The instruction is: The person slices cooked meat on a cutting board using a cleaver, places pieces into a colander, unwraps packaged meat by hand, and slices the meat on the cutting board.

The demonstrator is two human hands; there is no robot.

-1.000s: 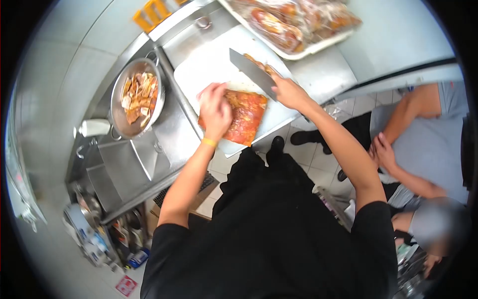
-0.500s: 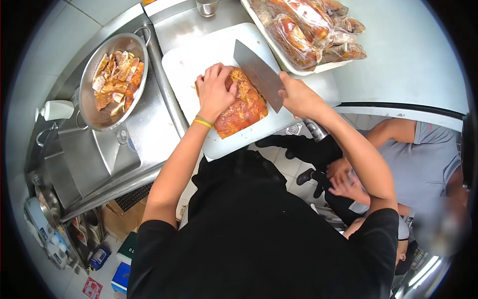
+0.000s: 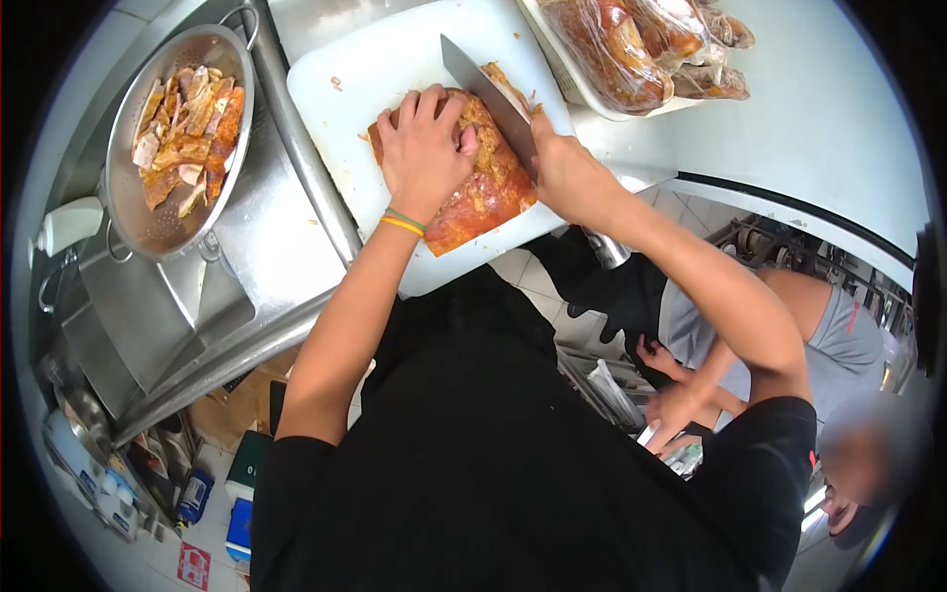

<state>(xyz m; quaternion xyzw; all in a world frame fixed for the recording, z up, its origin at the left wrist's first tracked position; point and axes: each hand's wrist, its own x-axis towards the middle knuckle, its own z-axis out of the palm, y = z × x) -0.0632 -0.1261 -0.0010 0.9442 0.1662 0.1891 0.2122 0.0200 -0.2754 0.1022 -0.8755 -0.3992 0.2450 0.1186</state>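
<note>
My right hand [image 3: 572, 173] grips a wide cleaver [image 3: 493, 111], its blade upright at the right side of a browned slab of cooked meat [image 3: 483, 192]. On the blade's far side a thin slice of meat [image 3: 508, 84] leans away from the slab. My left hand [image 3: 426, 153] presses on the slab's upper left, fingers bent over it and thumb tucked in. Beneath the meat is a white cutting board [image 3: 335, 74], with small scraps near its left side.
A steel colander [image 3: 120, 178] with cut meat pieces stands at the left by the sink [image 3: 212, 306]. Wrapped meat [image 3: 617, 49] fills a white tray [image 3: 592, 107] at the upper right. Another person in grey [image 3: 838, 345] is low at my right.
The cleaver has come down and left against the slab, and a slice now stands apart beyond its blade. My left hand stays on the meat. The other person has shifted and leans lower.
</note>
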